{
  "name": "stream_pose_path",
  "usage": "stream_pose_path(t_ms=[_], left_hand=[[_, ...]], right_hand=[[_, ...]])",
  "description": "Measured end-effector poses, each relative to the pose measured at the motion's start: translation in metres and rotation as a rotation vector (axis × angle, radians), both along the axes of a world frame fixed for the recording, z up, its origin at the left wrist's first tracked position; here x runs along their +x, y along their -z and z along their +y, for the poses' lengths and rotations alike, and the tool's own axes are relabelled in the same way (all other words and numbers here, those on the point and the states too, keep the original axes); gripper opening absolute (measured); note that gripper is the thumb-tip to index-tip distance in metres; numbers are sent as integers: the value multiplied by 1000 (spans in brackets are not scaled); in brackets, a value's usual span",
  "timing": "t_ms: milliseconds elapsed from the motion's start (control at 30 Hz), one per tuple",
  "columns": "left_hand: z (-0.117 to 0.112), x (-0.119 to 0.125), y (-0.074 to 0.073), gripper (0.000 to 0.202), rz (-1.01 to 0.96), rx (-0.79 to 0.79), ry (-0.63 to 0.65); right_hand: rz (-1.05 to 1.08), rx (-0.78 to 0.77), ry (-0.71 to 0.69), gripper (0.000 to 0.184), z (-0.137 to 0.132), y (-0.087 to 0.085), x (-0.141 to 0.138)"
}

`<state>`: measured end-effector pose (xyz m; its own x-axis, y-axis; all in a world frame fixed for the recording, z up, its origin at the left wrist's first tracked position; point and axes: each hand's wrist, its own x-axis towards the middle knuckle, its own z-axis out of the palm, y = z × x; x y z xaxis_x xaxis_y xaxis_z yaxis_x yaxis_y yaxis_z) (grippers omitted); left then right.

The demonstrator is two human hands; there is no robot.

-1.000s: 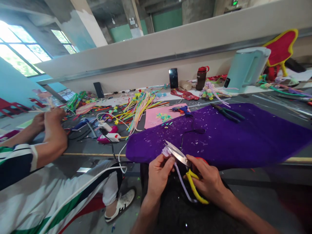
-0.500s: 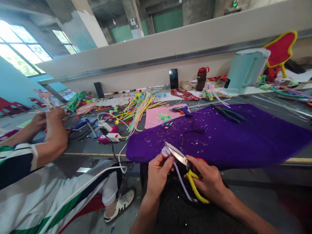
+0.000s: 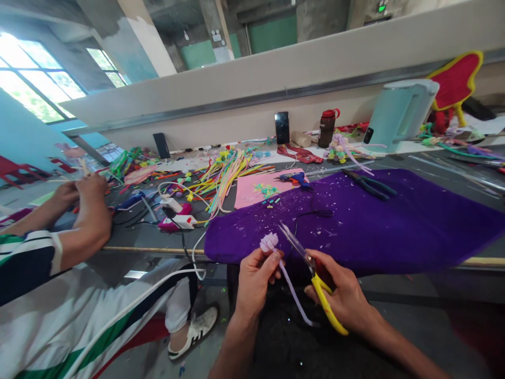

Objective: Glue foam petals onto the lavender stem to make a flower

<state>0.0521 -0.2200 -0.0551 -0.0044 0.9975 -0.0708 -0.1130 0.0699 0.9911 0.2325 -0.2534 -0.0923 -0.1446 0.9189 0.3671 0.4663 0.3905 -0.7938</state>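
My left hand (image 3: 255, 278) pinches a lilac pipe-cleaner flower (image 3: 269, 242) just below its fuzzy head; the thin stem trails down toward my lap. My right hand (image 3: 342, 295) grips yellow-handled scissors (image 3: 311, 271), blades pointing up and left, now a little apart from the flower head. Both hands hover at the near edge of a purple cloth (image 3: 374, 216) strewn with small white clippings.
A person in a striped shirt (image 3: 27, 258) sits at my left, hands (image 3: 84, 187) busy over coloured sticks (image 3: 221, 173). On the table: glue guns (image 3: 175, 216), pink sheet (image 3: 256, 189), pliers (image 3: 369, 181), phone (image 3: 281, 127), bottle (image 3: 325, 126), pale kettle (image 3: 398, 113).
The scissors have swung away from the flower head, to the right and more upright; before, their blades lay against it. My left hand has kept the flower in place.
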Motion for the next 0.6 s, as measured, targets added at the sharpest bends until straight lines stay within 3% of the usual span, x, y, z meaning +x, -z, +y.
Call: stream_pose_path(t_ms=[200,600], left_hand=[[1,-1,3,21,-51,-8,0],[3,-2,8,24,-77,-5,0]], right_hand=[[-35,1,-18,55,-1,3,-1],[-203,183,-37,56,-1,8,-1]])
